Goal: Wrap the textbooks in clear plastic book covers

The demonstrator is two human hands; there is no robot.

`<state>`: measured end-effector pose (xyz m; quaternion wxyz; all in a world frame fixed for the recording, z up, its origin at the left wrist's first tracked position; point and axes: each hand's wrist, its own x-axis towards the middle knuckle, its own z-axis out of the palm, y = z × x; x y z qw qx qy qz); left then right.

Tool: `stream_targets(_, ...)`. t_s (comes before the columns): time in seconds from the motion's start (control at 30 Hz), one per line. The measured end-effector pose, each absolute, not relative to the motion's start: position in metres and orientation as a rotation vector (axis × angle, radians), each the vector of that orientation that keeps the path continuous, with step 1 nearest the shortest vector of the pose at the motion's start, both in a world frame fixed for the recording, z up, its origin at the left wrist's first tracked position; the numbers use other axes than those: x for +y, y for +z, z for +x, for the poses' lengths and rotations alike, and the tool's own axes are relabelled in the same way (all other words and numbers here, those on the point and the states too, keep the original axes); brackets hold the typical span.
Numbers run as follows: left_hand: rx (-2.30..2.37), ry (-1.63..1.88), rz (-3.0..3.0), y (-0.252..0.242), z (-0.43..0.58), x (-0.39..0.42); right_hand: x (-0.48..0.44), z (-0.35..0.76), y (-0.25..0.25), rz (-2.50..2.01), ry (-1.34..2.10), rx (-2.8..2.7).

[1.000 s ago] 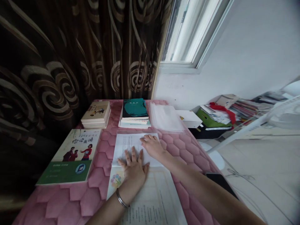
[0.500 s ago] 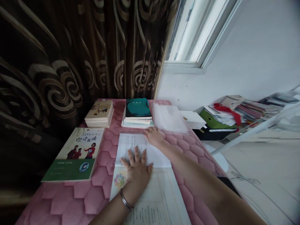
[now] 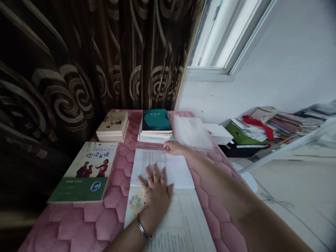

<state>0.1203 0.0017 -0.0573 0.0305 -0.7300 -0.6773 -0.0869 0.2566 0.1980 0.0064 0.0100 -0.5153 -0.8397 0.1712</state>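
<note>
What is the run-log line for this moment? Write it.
left hand flat on folded sheet | right hand at sheet's far edge | green book beside

This looks like a room in a home, a study corner by a window (image 3: 223, 35). A heavy dark curtain (image 3: 91, 70) with swirls hangs at the far left, against a plain white wall (image 3: 275, 70). The table wears a pink quilted cover (image 3: 78, 227), the soft household kind. Two book stacks (image 3: 112, 126) sit at its far edge, a children's reader (image 3: 88, 171) lies on the left, and a printed worksheet (image 3: 181, 220) is near. On the right, low by the wall, a heap of books and papers (image 3: 262, 126) is piled loosely.
</note>
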Motion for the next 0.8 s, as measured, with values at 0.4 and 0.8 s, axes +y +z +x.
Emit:
stream_targets(0.4, -2.024, -0.294, -2.268, -0.061, 0.121, 0.001, 0.211, 0.251, 0.013, -1.553, 1.037, -2.498)
stream_targets(0.8, -2.058, -0.279, -2.279, -0.057, 0.121, 0.001, 0.217, 0.250, 0.015, -1.581, 0.861, -2.578)
